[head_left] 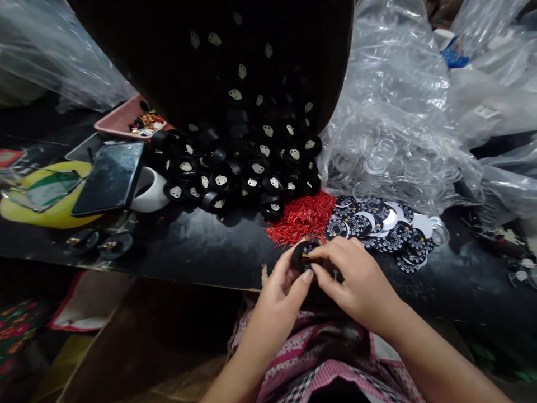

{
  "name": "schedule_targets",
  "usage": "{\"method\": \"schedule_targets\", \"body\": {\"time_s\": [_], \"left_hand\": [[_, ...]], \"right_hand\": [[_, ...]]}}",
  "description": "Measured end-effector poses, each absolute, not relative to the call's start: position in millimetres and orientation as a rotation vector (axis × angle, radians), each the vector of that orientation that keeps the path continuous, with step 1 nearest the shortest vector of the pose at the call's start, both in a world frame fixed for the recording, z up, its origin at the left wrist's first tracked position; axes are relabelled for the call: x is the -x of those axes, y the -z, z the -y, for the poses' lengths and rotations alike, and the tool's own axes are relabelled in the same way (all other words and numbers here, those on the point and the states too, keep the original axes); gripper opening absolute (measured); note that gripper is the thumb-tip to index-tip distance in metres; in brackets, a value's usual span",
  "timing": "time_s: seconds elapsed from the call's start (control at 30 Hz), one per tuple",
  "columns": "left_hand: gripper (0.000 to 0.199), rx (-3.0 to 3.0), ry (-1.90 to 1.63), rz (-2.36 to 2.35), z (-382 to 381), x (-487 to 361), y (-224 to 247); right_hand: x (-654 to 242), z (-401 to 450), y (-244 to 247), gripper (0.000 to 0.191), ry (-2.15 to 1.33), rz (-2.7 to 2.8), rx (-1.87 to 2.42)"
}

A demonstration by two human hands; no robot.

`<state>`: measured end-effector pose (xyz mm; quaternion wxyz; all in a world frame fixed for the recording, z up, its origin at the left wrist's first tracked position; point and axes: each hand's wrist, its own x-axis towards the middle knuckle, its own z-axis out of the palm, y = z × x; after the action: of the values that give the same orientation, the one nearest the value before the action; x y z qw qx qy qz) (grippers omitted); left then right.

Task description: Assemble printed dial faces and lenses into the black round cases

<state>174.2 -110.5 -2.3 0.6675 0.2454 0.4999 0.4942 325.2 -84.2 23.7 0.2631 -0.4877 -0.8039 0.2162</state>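
Head view: the left hand (282, 291) is clamped around a round black piece (297, 255) above the near edge of the black table (205, 246). The right hand (356, 274) meets it, thumb and forefinger at the piece's face; whether they pinch anything cannot be told. Red slivers (305, 217) lie just beyond, printed discs (392, 239) to the right.

The round black case (297, 255) looks like smooth plastic, the thin red slivers (304, 217) like plastic too; the flat black-and-white printed discs (391, 240) look smooth. The crumpled clear plastic bag (398, 84) shines; the black tabletop (197, 243) is dully glossy.
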Motion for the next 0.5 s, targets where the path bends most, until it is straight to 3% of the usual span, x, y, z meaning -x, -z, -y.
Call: {"method": "schedule_targets", "body": {"time_s": [0.23, 0.33, 0.5], "left_hand": [[0.034, -0.47, -1.094, -1.193, 112.2, -185.0, 5.9], [0.04, -0.249, -1.078, -1.09, 113.5, -192.3, 10.2], [0.038, -0.523, -1.079, -1.15, 111.1, -187.7, 25.0]], "right_hand": [[-313.8, 79.7, -18.3, 0.017, -0.276, 2.314, 1.381], [-309.0, 81.0, -24.3, 0.012, -0.407, 2.206, 1.554], [-340.8, 57.3, -32.1, 0.013, -0.768, 2.209, 1.549]]}}
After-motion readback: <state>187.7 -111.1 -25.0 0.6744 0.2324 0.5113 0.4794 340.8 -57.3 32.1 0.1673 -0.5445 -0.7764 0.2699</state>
